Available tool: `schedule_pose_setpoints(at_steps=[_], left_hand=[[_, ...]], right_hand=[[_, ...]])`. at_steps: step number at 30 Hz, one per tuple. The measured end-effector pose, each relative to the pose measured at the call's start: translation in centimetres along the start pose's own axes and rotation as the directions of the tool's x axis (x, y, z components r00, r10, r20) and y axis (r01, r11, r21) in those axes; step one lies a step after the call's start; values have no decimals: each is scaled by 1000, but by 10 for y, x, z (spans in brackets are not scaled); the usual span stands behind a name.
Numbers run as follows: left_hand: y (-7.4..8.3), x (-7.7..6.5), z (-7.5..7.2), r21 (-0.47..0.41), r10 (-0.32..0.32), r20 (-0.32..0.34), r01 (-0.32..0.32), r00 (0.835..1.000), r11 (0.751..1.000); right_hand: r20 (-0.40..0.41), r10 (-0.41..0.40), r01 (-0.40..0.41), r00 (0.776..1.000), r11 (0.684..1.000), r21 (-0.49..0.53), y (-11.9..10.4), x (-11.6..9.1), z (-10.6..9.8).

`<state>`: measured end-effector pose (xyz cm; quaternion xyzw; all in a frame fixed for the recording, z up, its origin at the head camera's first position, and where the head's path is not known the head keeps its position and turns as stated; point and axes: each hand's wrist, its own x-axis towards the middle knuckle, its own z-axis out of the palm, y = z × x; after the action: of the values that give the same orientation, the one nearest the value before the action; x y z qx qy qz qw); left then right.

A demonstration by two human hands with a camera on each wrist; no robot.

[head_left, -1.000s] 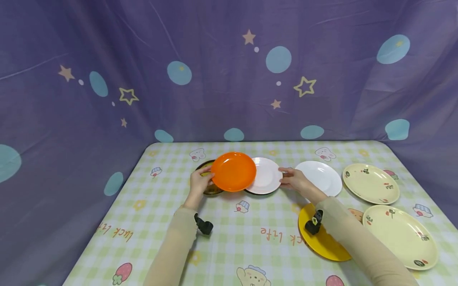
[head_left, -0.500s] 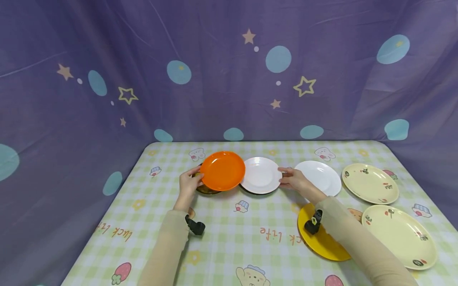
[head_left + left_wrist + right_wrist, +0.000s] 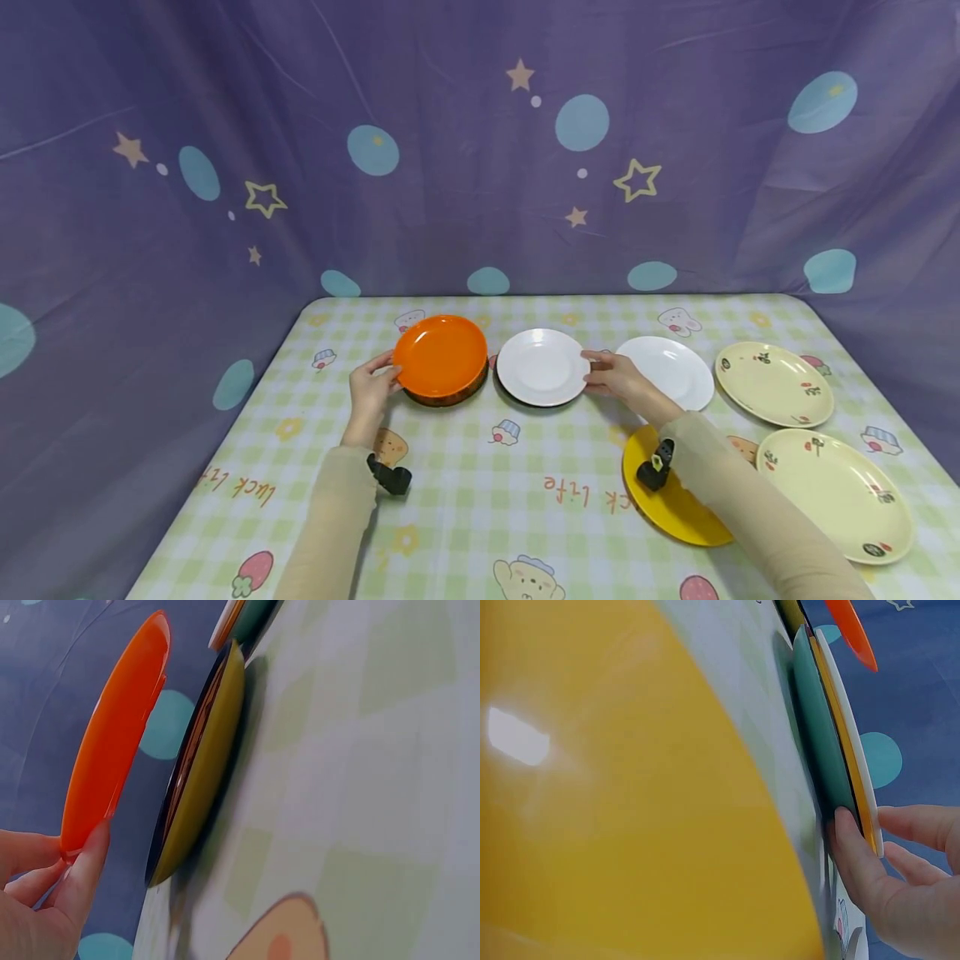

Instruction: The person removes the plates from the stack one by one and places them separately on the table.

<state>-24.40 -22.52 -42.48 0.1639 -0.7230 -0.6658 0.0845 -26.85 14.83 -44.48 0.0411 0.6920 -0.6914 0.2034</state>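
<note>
In the head view my left hand pinches the left rim of an orange plate. The left wrist view shows this plate apart from and above a plate with a dark rim and a yellow-green outside; brown layers show inside that rim. My right hand grips the right edge of a small plate stack, thumb low against it, fingers at the top. White is the top plate; the right wrist view shows a yellow plate under it and a green plate at the bottom.
Right of the stack lies another white plate. Two cream patterned plates sit along the right side, the nearer one larger. A large yellow plate lies under my right forearm. Behind the checked tablecloth hangs a purple curtain.
My left hand has carried the orange plate leftward, from overlapping the white plate to over the dark-rimmed plate. My right hand stays at the stack's edge.
</note>
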Motion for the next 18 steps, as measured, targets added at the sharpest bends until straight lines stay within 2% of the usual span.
schedule_pose_setpoints(at_steps=[6,9,12,15,16,18], left_hand=[[0,1,-11,-18,7,-43,-8,999,1000],[-2,3,-17,-18,17,-64,-18,998,1000],[-5,5,-22,-19,18,-112,-21,994,1000],[-5,7,-27,-17,25,-155,-28,988,999],[-5,7,-28,-21,23,-166,-27,986,999],[-5,7,-32,-34,25,-171,-31,985,999]], right_hand=[[-12,-4,4,1000,1000,-8,0,0,0],[-9,-2,2,1000,1000,-8,-5,-7,3],[-9,-2,2,1000,1000,-12,-5,-6,3],[8,-23,23,1000,1000,1,5,4,-4],[39,-51,50,998,998,29,13,13,-10],[47,-57,54,997,997,50,16,16,-12]])
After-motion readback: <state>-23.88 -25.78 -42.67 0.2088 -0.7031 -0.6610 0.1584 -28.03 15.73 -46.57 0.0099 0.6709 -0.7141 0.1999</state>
